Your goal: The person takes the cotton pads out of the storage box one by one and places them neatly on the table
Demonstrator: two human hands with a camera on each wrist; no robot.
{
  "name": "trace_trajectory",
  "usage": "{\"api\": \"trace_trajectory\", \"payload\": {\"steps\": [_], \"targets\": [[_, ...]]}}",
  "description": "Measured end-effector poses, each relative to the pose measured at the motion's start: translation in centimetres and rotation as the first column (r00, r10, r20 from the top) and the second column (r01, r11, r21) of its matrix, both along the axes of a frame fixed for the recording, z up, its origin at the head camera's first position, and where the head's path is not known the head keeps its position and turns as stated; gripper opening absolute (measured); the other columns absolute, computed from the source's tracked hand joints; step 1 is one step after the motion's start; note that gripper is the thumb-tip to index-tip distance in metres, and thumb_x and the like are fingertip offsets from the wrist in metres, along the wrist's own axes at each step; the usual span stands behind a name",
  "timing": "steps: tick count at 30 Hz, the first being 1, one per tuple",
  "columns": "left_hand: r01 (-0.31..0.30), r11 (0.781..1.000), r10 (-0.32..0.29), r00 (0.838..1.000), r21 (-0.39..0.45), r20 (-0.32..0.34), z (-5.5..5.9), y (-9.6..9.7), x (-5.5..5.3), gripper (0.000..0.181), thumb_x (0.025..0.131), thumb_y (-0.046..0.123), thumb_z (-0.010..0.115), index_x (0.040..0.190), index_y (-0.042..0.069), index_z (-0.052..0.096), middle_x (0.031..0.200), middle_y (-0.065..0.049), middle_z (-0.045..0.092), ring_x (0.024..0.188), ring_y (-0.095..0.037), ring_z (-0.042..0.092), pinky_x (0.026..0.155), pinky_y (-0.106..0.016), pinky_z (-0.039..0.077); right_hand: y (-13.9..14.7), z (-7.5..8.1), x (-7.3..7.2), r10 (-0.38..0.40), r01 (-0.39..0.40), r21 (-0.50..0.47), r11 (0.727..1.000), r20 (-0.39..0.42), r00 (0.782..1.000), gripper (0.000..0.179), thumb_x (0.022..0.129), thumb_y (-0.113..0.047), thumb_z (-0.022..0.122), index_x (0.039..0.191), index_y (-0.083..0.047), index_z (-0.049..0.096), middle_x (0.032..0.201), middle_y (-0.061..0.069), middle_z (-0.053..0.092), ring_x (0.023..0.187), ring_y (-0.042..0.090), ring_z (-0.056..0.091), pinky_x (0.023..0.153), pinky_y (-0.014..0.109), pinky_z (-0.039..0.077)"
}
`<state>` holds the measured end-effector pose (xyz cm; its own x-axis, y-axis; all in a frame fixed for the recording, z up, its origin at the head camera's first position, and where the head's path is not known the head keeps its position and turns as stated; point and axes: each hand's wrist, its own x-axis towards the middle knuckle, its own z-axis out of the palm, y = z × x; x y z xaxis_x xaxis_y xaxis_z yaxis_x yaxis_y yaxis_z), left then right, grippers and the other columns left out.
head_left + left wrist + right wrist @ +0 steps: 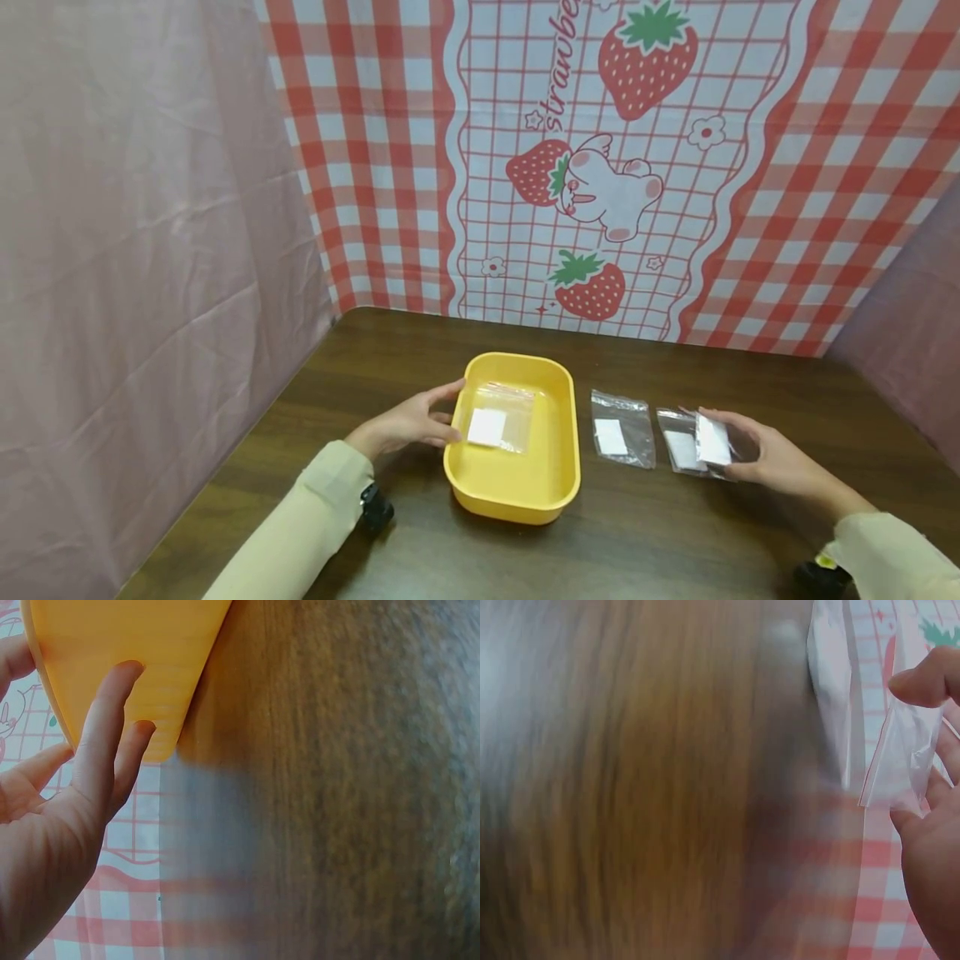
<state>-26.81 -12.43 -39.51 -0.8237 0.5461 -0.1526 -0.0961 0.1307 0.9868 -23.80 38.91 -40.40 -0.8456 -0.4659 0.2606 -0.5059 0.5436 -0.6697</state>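
Note:
My left hand (411, 423) is at the left side of a yellow plastic tub (512, 498), its fingers fairly straight. In the left wrist view, fingertips touch or nearly touch the tub's outer wall (161, 645). Inside the tub lies a clear zip bag (516, 421) with a white rectangle in it. On the right, my right hand (783, 462) pinches a small clear zip bag (712, 439) with a white piece, between thumb and fingers. The held bag (909, 754) shows a red seal line in the right wrist view. Just left of it, and partly overlapped, is another bag (681, 450).
One more clear zip bag (636, 421) with a white rectangle lies on the dark wooden table (570, 558), between the tub and the right hand. A strawberry-print checked cloth (525, 108) hangs behind the table. Pink fabric (150, 250) hangs at the left.

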Motion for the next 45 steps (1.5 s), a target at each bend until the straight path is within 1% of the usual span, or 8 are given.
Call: {"api": "trace_trajectory", "payload": {"steps": [3,7,10,15,21,28,37,45], "targets": [[-0.001,1.0,0.001,1.0,0.001,0.002,0.0,0.0,0.1,0.086,0.082,-0.006,0.066,0.15,0.012,0.017,0.146,-0.021,0.023,0.11,-0.033,0.053,0.079,-0.039,0.054,1.1,-0.4,0.0,-0.002,0.002,0.018,1.0,-0.033,0.999,0.069,0.07,0.005,0.076,0.132,0.006,0.045,0.125,-0.022,0.045,0.107,-0.009,0.043,0.083,0.005,0.036],[-0.005,1.0,0.005,1.0,-0.002,0.002,0.1,0.0,0.1,0.086,0.082,-0.007,0.065,0.15,0.012,0.017,0.146,-0.021,0.024,0.11,-0.034,0.054,0.079,-0.039,0.054,2.4,-0.8,0.0,0.0,0.004,0.044,0.999,-0.079,0.997,0.07,0.069,0.006,0.075,0.133,-0.001,0.047,0.132,-0.016,0.045,0.114,-0.014,0.035,0.085,0.002,0.031],[-0.007,1.0,0.007,1.0,-0.005,0.001,0.1,0.0,0.1,0.085,0.082,-0.007,0.064,0.15,0.013,0.017,0.147,-0.02,0.024,0.11,-0.034,0.054,0.079,-0.039,0.054,3.2,-1.0,0.0,0.009,-0.004,0.049,0.999,-0.102,0.995,0.07,0.069,0.007,0.074,0.133,-0.004,0.048,0.134,-0.01,0.047,0.115,-0.015,0.033,0.084,0.002,0.029],[-0.002,1.0,0.002,1.0,-0.001,0.0,0.0,0.0,0.1,0.085,0.082,-0.007,0.064,0.15,0.013,0.017,0.147,-0.019,0.024,0.109,-0.034,0.054,0.08,-0.039,0.053,4.4,-1.3,0.0,0.031,-0.026,0.04,0.999,-0.118,0.993,0.069,0.068,0.01,0.073,0.131,-0.001,0.048,0.135,-0.013,0.046,0.116,-0.015,0.032,0.084,0.002,0.028],[-0.003,1.0,0.003,1.0,0.003,0.004,0.1,0.0,0.1,0.085,0.082,-0.007,0.065,0.15,0.013,0.017,0.146,-0.019,0.025,0.108,-0.033,0.055,0.08,-0.039,0.053,5.8,-1.9,0.0,0.03,-0.022,0.063,0.998,-0.131,0.991,0.073,0.067,0.01,0.072,0.134,-0.006,0.047,0.136,-0.015,0.045,0.117,-0.017,0.029,0.085,0.002,0.026],[-0.007,1.0,0.007,1.0,-0.007,0.002,0.0,0.0,0.1,0.084,0.082,-0.006,0.065,0.15,0.013,0.019,0.146,-0.018,0.025,0.109,-0.033,0.054,0.08,-0.039,0.053,6.6,-2.5,-0.1,0.037,-0.024,0.083,0.996,-0.15,0.988,0.073,0.063,0.012,0.07,0.131,0.006,0.044,0.134,-0.029,0.036,0.119,-0.018,0.024,0.089,0.0,0.019],[-0.002,1.0,0.002,1.0,-0.006,0.007,0.0,-0.1,0.0,0.084,0.082,-0.006,0.065,0.15,0.014,0.019,0.147,-0.017,0.023,0.109,-0.032,0.055,0.081,-0.039,0.053,7.1,-2.9,0.0,-0.022,0.04,0.149,0.988,-0.121,0.992,0.077,0.063,0.006,0.07,0.136,-0.007,0.046,0.13,-0.039,0.025,0.114,-0.022,0.019,0.084,-0.002,0.014],[0.002,1.0,-0.002,1.0,-0.004,0.009,0.0,-0.1,0.1,0.084,0.083,-0.006,0.065,0.15,0.014,0.018,0.146,-0.018,0.024,0.109,-0.033,0.055,0.081,-0.04,0.053,7.4,-3.0,0.0,0.016,-0.009,0.108,0.994,-0.063,0.998,0.076,0.064,0.012,0.064,0.136,-0.005,0.044,0.134,-0.035,0.026,0.12,-0.02,0.013,0.086,-0.002,0.01]]}}
